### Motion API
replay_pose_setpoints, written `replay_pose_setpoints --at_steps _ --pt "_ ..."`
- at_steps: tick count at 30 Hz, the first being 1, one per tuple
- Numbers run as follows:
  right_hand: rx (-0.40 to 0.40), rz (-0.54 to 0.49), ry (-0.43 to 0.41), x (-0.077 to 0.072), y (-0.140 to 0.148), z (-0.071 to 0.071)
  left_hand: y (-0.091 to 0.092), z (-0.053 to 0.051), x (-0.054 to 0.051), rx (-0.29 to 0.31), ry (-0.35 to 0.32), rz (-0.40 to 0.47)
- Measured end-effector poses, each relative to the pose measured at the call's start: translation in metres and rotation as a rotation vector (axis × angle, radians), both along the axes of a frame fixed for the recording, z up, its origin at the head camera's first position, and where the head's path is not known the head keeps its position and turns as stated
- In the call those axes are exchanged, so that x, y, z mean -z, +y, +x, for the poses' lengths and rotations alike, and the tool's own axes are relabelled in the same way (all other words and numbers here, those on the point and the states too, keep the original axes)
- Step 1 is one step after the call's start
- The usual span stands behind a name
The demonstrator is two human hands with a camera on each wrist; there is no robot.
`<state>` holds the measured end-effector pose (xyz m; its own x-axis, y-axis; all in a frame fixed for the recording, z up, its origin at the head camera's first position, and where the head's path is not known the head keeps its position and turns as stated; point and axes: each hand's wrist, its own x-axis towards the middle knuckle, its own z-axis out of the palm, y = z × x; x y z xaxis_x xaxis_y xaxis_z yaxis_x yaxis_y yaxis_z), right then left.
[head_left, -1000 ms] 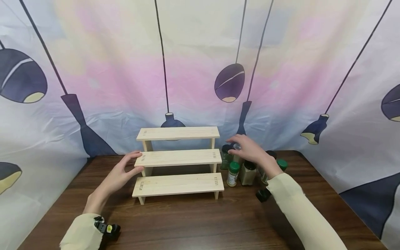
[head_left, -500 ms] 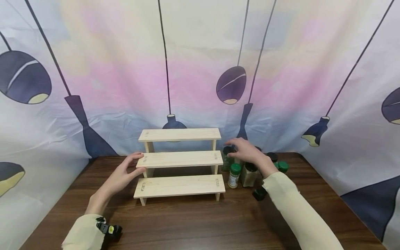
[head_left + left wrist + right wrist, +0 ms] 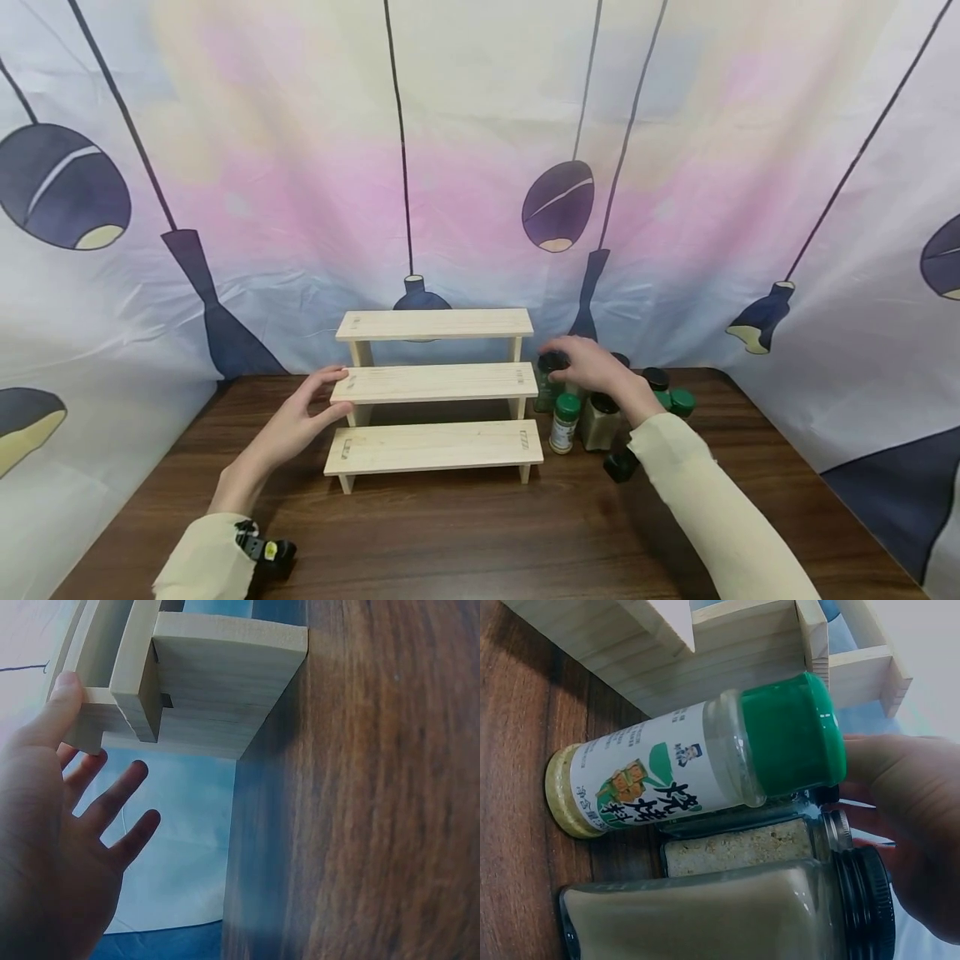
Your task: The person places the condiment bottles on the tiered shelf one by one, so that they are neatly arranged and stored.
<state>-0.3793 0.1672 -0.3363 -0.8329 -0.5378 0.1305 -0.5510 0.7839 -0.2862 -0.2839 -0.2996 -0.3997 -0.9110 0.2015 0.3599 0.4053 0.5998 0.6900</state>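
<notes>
A three-step wooden rack (image 3: pixel 435 381) stands on the table. At its left side, my left hand (image 3: pixel 277 425) holds the end of the middle step between thumb and fingers; in the left wrist view the left hand (image 3: pixel 67 802) has its other fingers spread. My right hand (image 3: pixel 600 371) reaches over the jars right of the rack, thumb and fingers around the black lid of a back jar (image 3: pixel 548 393). In the right wrist view, the right hand (image 3: pixel 907 817) is partly hidden behind a green-capped bottle (image 3: pixel 660 769).
Beside that jar are a small green-capped bottle (image 3: pixel 564 422) and a square black-lidded jar (image 3: pixel 601 423). More lidded containers, one with a green cap (image 3: pixel 681 402), stand farther right, partly behind my right arm. A printed cloth (image 3: pixel 480 167) hangs behind the brown table (image 3: pixel 450 542).
My right hand has lowered slightly, its thumb and fingers coming around the back jar's black lid. My left hand keeps its hold on the rack. The whole view has shifted slightly.
</notes>
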Motion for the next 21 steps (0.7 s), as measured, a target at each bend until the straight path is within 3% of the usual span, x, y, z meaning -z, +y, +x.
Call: replay_pose_setpoints --at_steps 9,21 --pt "-0.016 -0.009 0.036 -0.008 0.0 0.002 0.002 0.001 0.0 0.009 -0.01 0.007" --pt "-0.033 -0.088 0.092 -0.046 0.002 0.013 0.0 0.002 0.0 0.004 -0.024 0.01"
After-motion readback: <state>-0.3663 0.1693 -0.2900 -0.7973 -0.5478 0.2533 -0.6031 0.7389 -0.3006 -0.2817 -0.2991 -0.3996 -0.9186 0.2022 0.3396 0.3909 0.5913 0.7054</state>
